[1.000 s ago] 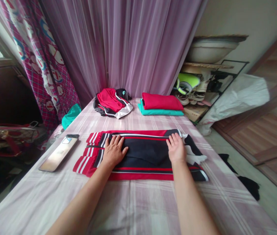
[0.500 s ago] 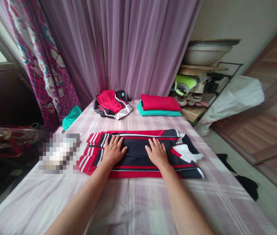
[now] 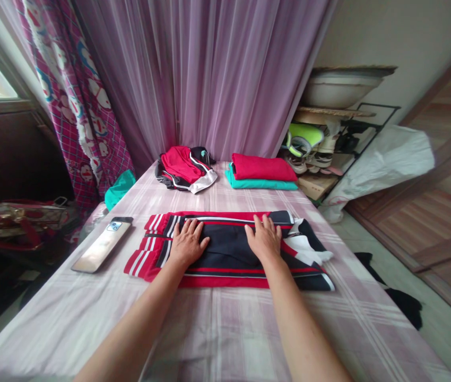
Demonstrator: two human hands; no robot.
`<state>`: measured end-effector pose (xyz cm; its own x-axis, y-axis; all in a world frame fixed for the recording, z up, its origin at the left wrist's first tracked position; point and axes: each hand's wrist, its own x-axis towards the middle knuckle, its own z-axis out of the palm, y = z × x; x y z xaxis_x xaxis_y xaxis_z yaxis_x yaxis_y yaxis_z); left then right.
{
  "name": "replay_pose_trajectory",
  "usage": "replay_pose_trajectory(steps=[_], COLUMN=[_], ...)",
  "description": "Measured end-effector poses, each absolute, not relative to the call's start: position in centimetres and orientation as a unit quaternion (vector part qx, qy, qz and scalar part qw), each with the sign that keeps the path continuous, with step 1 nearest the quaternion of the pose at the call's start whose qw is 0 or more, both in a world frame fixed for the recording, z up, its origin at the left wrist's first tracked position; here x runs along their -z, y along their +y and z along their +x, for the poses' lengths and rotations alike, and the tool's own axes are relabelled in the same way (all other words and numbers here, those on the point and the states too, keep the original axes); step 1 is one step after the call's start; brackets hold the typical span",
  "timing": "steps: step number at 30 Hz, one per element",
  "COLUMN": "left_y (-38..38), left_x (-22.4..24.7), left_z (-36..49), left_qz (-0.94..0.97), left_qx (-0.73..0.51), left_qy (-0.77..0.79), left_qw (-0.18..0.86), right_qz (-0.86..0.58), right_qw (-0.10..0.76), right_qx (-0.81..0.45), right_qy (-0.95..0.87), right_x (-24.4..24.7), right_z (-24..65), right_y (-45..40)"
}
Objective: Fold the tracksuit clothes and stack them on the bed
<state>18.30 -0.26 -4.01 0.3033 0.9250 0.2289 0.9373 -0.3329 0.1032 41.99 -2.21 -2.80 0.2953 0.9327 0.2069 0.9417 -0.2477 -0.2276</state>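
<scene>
A folded track jacket point(image 3: 225, 246), dark navy with red edges and white stripes, lies flat across the checked cloth in front of me. Its striped red cuffs or hem point left, and the white and navy collar end points right. My left hand point(image 3: 188, 243) rests palm down on the jacket's left part, fingers spread. On the right part lies my right hand point(image 3: 264, 239), also flat with fingers apart, its fingertips near the upper striped edge. Neither hand grips the fabric.
Behind the jacket sit a crumpled red and black garment point(image 3: 185, 168) and a folded red and teal stack point(image 3: 263, 171). A phone point(image 3: 104, 246) lies at left, near a teal cloth point(image 3: 120, 189). At right stands a shoe rack point(image 3: 329, 154) with a white plastic bag point(image 3: 384, 159).
My right hand has slid slightly right and up over the jacket. My left hand stays at nearly the same place on the fabric. The view has shifted a little.
</scene>
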Motion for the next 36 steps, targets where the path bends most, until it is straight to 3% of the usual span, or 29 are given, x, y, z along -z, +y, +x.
replay_pose_trajectory(steps=[3,8,18,23,31,36], left_y=[-0.3,-0.4,-0.4,-0.5,0.3,-0.2], left_x=[4.0,3.9,4.2,4.0,4.4,3.4], left_z=[18.3,18.3,18.4,18.3,14.6,10.2], left_qz=[-0.807,-0.807,-0.803,-0.801,-0.771,-0.701], left_qx=[0.129,0.123,0.132,0.130,0.316,0.328], left_qy=[-0.576,-0.578,-0.582,-0.585,-0.544,-0.633], left_qw=[0.023,0.021,0.013,0.008,-0.099,-0.027], right_qz=[-0.756,-0.769,-0.754,-0.738,-0.734,-0.730], right_qw=[0.167,0.088,0.112,0.080,0.113,0.126], right_qx=[0.024,-0.037,0.025,0.005,0.020,0.026], right_qy=[-0.632,-0.632,-0.647,-0.670,-0.669,-0.671], right_x=[3.0,4.5,4.5,5.0,5.2,5.7], right_z=[41.0,41.0,40.3,39.6,39.7,40.0], right_y=[-1.9,-2.1,-3.6,-5.0,-5.3,-5.1])
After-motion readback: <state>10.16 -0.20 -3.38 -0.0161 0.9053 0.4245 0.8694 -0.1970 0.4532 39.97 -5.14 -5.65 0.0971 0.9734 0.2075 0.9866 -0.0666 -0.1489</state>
